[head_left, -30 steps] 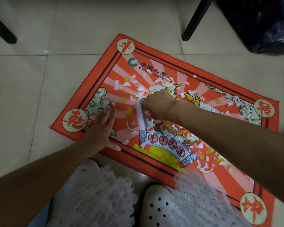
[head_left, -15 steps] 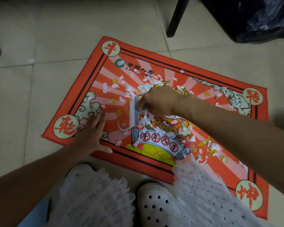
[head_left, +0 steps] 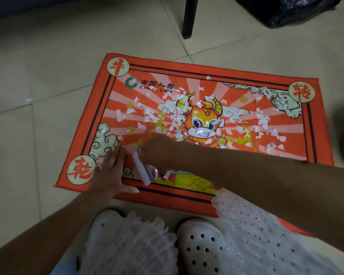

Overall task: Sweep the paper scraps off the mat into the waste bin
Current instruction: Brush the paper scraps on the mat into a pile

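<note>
An orange-red mat (head_left: 298,155) with a cartoon ox lies on the tiled floor. White paper scraps (head_left: 173,114) are strewn over its middle and right side. My right hand (head_left: 157,150) grips a small white brush (head_left: 142,169), bristles down, near the mat's front left edge. Beside it my left hand (head_left: 111,171) presses flat on the mat's front left corner, fingers spread. A black bin bag (head_left: 290,10) shows at the top right, partly out of frame.
A black furniture leg (head_left: 189,18) stands on the tiles behind the mat. One stray scrap (head_left: 28,100) lies on the floor at the left. My white perforated shoes (head_left: 203,245) and a frilly white skirt (head_left: 127,245) are just in front of the mat.
My right hand has drawn the brush back towards me, from the mat's middle to its front left edge. The scraps and the ox picture it covered now show. My left hand stays pressed down.
</note>
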